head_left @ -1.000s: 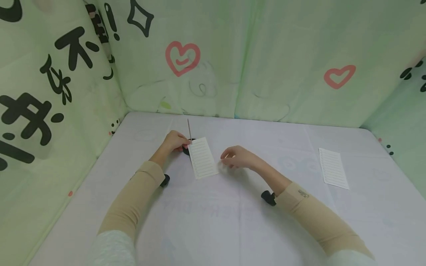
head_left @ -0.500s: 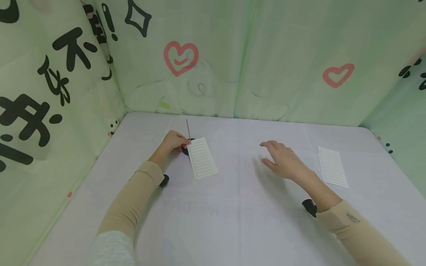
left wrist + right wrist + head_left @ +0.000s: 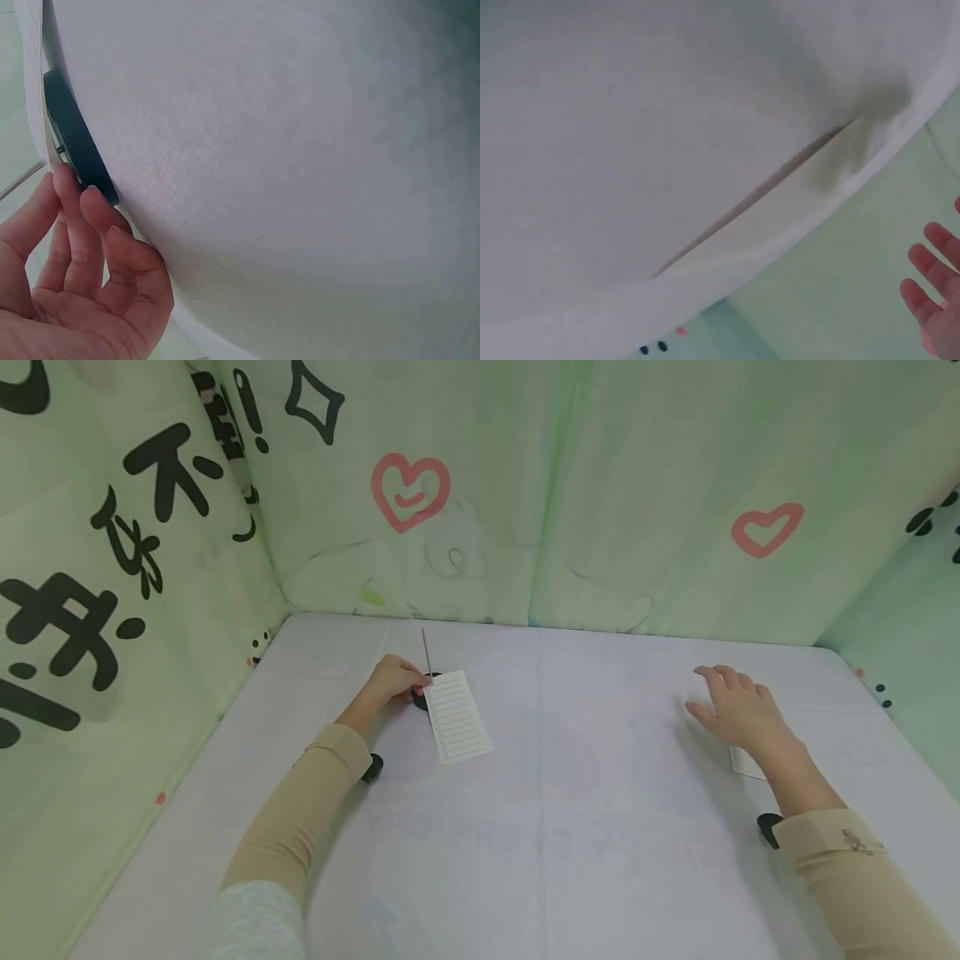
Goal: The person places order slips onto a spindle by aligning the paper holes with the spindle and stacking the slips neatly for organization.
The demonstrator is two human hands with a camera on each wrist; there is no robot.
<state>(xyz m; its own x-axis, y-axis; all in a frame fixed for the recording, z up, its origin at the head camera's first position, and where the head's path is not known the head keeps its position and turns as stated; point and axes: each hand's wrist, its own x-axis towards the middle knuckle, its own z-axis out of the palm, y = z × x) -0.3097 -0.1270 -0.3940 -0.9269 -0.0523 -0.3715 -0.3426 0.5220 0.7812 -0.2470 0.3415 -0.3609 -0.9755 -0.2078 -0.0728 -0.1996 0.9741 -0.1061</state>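
At the left, my left hand (image 3: 395,681) pinches the top-left corner of a white lined card (image 3: 459,718). A thin metal spike (image 3: 427,652) stands up at that corner, with its round black base (image 3: 418,700) partly hidden under the card. In the left wrist view, my thumb and index finger grip the card's edge beside the spike (image 3: 24,180), while other fingertips reach the rim of the black base (image 3: 81,142). My right hand (image 3: 742,710), fingers spread, hovers over a second lined card (image 3: 746,764), covering most of it. That card's raised edge (image 3: 780,199) shows in the right wrist view.
A white cloth covers the table (image 3: 525,860). Green printed curtains (image 3: 637,485) rise behind it and along both sides. A black wrist camera (image 3: 372,768) sits under the left forearm, another camera (image 3: 769,829) under the right.
My right hand has swung from beside the first card far to the right, its fingers spreading, and now overlaps the second card. The left hand keeps its place at the spike.
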